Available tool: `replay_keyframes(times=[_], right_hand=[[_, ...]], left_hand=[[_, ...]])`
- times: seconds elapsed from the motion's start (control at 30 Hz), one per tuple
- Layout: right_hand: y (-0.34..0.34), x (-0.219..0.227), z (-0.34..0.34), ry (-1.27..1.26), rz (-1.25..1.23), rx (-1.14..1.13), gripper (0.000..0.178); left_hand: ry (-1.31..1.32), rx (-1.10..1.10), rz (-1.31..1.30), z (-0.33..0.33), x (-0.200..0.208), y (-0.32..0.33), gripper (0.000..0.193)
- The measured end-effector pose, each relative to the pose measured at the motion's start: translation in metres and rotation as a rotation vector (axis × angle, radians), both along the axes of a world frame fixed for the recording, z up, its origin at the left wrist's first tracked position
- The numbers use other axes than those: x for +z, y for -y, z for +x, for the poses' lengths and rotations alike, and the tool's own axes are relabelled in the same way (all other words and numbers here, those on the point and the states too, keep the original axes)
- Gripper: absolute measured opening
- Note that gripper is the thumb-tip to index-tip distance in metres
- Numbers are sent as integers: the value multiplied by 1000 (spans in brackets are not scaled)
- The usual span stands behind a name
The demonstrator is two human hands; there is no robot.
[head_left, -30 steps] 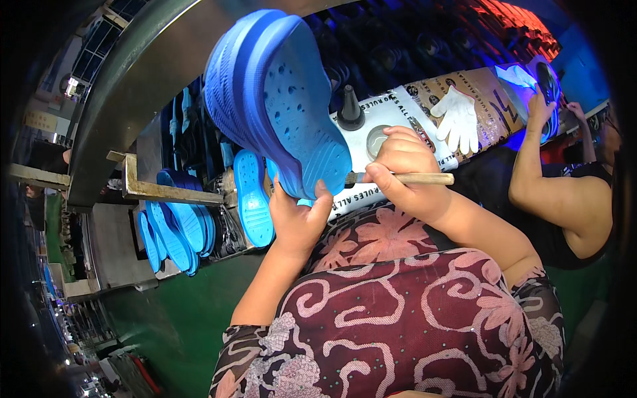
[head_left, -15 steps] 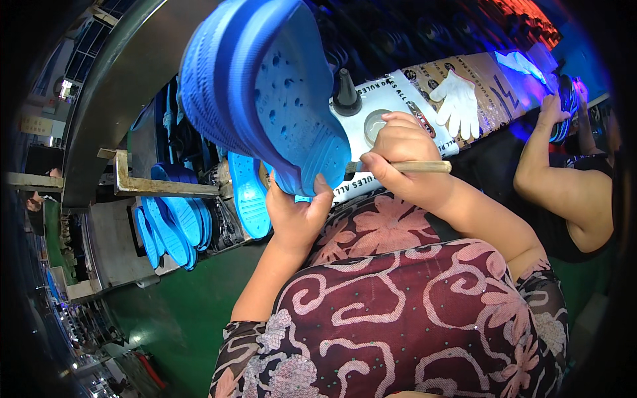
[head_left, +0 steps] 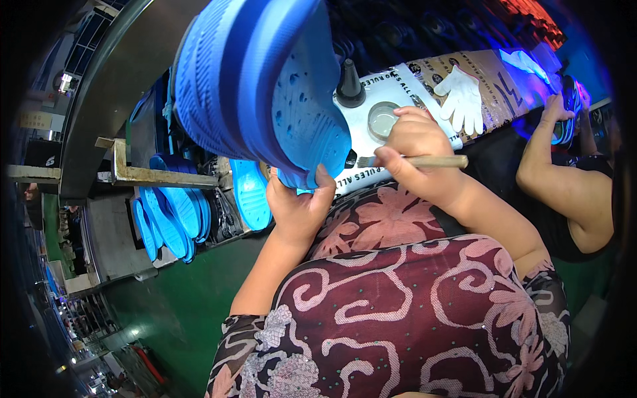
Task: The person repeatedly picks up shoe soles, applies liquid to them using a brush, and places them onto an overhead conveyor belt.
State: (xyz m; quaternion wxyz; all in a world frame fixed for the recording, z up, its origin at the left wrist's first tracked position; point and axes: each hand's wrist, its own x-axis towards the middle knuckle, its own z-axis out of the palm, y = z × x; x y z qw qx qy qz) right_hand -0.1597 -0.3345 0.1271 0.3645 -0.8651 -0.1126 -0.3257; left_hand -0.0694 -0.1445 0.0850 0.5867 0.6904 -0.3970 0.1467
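Observation:
In my left hand is a large blue foam shoe sole, gripped at its lower end with the thumb on the inner face. It stands raised and tilted, its ridged side wall to the left and its holed inner face to the right. My right hand is closed round the wooden handle of a small brush. The brush's tip points left, a short gap from the sole's edge. Behind that hand sits a small round clear dish on a white printed sheet.
A dark cone-shaped bottle and a white glove lie beyond my hands. Several blue soles hang at the left by a rusty metal bracket; another sole is beside my left wrist. At right, a co-worker's arm holds blue pieces.
My right hand has drawn the brush a little to the right, away from the sole's edge. The sole has come slightly closer and shifted a little left.

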Motion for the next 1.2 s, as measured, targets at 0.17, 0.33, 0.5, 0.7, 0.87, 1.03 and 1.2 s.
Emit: replay_keyframes(times=[0.17,0.33,0.5,0.7,0.87,1.03,1.2], right_hand=[[-3,4,2,3,71,15,21],[-6,3,2,-10,-30,21,21],[-2,6,0,-18,22,26,24],[-7,3,5,-29,12,-2,26],[-3,0,-2,-59,99,-41,26],[-6,3,4,6,25,-1,23],[10,0,-2,-47,-55,-56,21]], left_hand=[[-4,2,-85,-3,-7,2,39],[71,35,-89,4,-9,3,40],[96,66,-97,4,-12,2,39],[7,-17,26,1,-9,-2,33],[102,-12,6,1,-10,-2,27],[161,31,79,3,-11,2,46],[174,56,21,7,-3,10,42]])
